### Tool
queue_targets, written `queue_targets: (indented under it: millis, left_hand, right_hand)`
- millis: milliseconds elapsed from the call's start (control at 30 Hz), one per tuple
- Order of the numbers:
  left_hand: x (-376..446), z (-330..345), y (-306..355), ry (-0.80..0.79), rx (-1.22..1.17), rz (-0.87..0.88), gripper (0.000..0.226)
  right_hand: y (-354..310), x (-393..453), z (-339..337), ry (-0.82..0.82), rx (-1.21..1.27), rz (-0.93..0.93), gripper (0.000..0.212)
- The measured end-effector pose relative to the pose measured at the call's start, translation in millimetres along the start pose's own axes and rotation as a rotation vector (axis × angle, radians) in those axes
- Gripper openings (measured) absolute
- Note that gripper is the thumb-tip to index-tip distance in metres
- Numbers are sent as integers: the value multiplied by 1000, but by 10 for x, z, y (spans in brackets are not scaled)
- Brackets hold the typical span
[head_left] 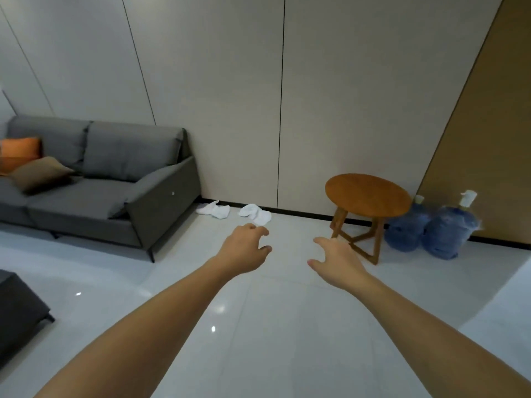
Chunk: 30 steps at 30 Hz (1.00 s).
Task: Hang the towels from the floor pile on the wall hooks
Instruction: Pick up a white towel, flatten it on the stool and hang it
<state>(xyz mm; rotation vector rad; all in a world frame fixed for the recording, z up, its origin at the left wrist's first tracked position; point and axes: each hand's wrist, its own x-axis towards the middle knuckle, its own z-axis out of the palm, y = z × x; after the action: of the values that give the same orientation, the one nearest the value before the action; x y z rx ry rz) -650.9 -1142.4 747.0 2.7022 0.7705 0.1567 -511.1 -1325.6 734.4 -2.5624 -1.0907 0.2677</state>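
**Towels wait at the wall as empty hands reach out**

A grey sofa [94,182] fills the left of the room, an orange cushion [20,147] and a brown cushion [40,173] propped in its corner. Just past the sofa's arm, two crumpled white towels lie on the pale tiled floor [258,326] against the foot of the panelled wall [230,96]: the left towel [214,210] close beside the sofa, the right towel [255,214] a little apart from it. They sit side by side, not stacked. Nearer the camera, the person's left hand [247,248] stretches forward with fingers loosely curled and holding nothing; in the picture its fingertips overlap the near edge of the right towel, though the hand appears well short of it. The right hand [334,259] is spread and relaxed, also empty. Further right stands a round wooden stool [367,193], and beyond it two blue water jugs [431,225] rest against the wall. No wall hooks show in this view.

The towels look light, soft and limp, likely to sag and unfold when lifted. A pinch at a raised fold or corner should be enough to pick one up; finding an edge or a hanging loop, if there is one, would help it catch on a hook.
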Motion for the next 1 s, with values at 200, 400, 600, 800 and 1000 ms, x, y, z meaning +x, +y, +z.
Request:
queue_targets:
  millis: [200,400,600,800,1000]
  left_hand:
    - [988,91,-594,-63,0,-44,48]
    - [2115,297,-1021,-78,2,-80,48]
    - [3515,450,-1307,-107,11,-146,48]
    - [4833,432,-1478,-147,24,-208,49]
    - [5800,519,-1886,-200,-3,-271,49]
  right_hand:
    - [-146,1104,295,-85,24,28,64]
    - [-34,2407,501,-120,34,28,63]
    - [206,3931,605,-180,92,15,61]
    - [433,5341,563,-257,158,23,57]
    - [442,6437,788,-341,169,36,55]
